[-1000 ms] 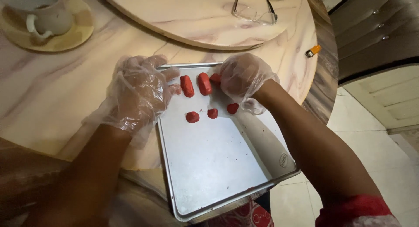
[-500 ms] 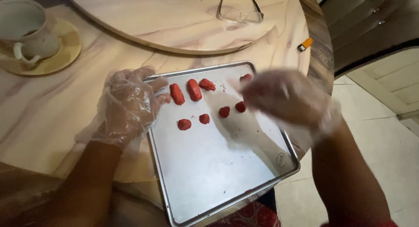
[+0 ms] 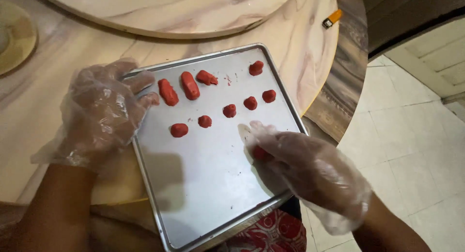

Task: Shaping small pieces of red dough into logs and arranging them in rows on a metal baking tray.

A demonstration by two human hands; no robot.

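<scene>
Red dough piece (image 3: pixel 260 152) is sitting under the fingertips of the gloved right hand (image 3: pixel 310 172), which is curling loosely over it on the near part of the metal baking tray (image 3: pixel 208 194); the gloved left hand (image 3: pixel 104 114) is lying flat and spread, holding nothing, bracing the tray's left rim; farther off, nine shaped red pieces (image 3: pixel 190 85) are resting in two rows, and much of the tray is showing bare.
</scene>
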